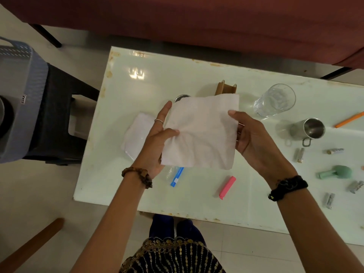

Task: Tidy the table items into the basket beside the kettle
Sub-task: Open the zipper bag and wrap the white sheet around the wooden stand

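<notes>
The white table (197, 194) filled most of the view, and off its left end the grey-blue basket (23, 79) sat on a dark stool (59, 115), well apart from the hands. Above the table's middle, a white paper napkin (202, 133) was held flat and lifted clear of the surface. The left hand (157, 138) pinched its left edge between thumb and fingers; the right hand (250, 136) was closed on its right edge. The basket lay to the left of the napkin, so the left hand was the nearer one for carrying it over. Another pale folded item (136, 134) lay just under the left hand. A drinking glass (275, 99), a steel mug (309, 131), a pink clip (227, 187) and a blue clip (177, 177) rested on the table.
</notes>
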Motion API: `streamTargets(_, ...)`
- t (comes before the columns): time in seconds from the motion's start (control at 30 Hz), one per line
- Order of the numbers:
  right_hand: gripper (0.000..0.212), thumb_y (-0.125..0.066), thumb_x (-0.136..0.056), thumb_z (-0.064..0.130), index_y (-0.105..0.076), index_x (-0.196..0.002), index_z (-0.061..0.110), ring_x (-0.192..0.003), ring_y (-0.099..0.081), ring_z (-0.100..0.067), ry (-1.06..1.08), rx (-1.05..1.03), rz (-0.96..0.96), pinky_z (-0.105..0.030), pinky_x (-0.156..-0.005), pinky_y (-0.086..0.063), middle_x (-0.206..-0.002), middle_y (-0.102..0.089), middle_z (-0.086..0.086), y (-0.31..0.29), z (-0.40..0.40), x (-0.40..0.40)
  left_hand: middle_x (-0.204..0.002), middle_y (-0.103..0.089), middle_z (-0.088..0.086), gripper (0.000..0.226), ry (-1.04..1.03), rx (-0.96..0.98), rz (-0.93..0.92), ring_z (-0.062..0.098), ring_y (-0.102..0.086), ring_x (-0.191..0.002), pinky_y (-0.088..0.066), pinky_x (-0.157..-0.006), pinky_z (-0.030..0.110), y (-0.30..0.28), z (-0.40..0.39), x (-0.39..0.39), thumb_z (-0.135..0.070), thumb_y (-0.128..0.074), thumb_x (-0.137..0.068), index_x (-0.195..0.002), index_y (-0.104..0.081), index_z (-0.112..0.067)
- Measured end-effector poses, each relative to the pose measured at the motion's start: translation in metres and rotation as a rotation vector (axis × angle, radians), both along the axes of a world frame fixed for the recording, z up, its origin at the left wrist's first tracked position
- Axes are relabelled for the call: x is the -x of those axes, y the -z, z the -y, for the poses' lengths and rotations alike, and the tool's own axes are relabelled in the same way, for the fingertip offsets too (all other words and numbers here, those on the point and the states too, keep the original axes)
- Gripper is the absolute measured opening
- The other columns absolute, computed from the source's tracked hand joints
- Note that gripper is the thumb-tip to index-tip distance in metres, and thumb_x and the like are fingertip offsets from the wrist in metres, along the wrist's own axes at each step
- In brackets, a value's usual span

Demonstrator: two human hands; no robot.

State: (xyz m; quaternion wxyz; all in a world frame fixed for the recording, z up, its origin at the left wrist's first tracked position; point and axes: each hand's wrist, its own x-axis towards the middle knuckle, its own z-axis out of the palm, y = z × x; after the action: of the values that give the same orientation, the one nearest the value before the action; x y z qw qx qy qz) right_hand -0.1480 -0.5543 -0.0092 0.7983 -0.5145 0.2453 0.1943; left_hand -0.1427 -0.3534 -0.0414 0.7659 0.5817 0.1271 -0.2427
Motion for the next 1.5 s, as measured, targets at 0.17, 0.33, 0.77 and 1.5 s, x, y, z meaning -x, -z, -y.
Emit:
streamTargets(0.17, 0.025, -0.061, -0.073, 0.031, -0.075, -0.090, 0.018, -0.084, -0.071, -0.013, -0.101, -0.209, -0.009, -0.025, -0.069, -0.058, -0.093, -0.075, 0.000, -0.013, 0.004, -0.015, -0.113, -0.061, -0.032, 0.065, 0.207, -0.006, 0.065, -0.003, -0.061, -0.105, -0.052, -0.082, 0.016, -0.012, -0.014, -0.015, 0.003, -0.046, -0.086, -0.131, -0.039, -0.044)
streamTargets(0.33, 0.029, -0.065, -0.066, 0.010, -0.067, -0.095, 0.009, -0.083, -0.072, -0.015, -0.212, -0.077, 0.045, -0.022, -0.066, -0.057, -0.089, -0.076, -0.001, -0.024, 0.002, -0.030, -0.127, -0.060, -0.005, 0.053, 0.152, 0.493, -0.002, 0.017, -0.057, -0.116, -0.048, -0.099, 0.036, -0.024, -0.030, -0.027, -0.049, -0.043, -0.090, -0.138, -0.036, -0.029)
streamTargets(0.77, 0.027, -0.066, -0.069, 0.018, -0.074, -0.094, 0.014, -0.086, -0.071, -0.012, -0.056, -0.083, -0.039, -0.020, -0.066, -0.056, -0.096, -0.076, 0.000, 0.011, 0.006, 0.004, -0.096, -0.074, 0.004, 0.031, -0.091, 0.514, -0.275, 0.019, -0.070, -0.091, -0.058, -0.072, 0.031, 0.013, 0.001, 0.003, -0.008, -0.065, -0.072, -0.102, -0.068, -0.013)
streamTargets(1.5, 0.050, -0.071, -0.074, -0.003, -0.058, -0.117, 0.018, -0.102, -0.065, -0.015, -0.480, 0.322, 0.119, -0.026, -0.081, -0.056, -0.109, -0.068, 0.000, 0.018, 0.008, -0.010, -0.096, -0.074, 0.004, 0.038, 0.208, 0.335, -0.403, 0.021, -0.070, -0.088, -0.059, -0.073, 0.033, 0.022, -0.013, 0.007, 0.009, -0.051, -0.074, -0.100, -0.066, -0.014)
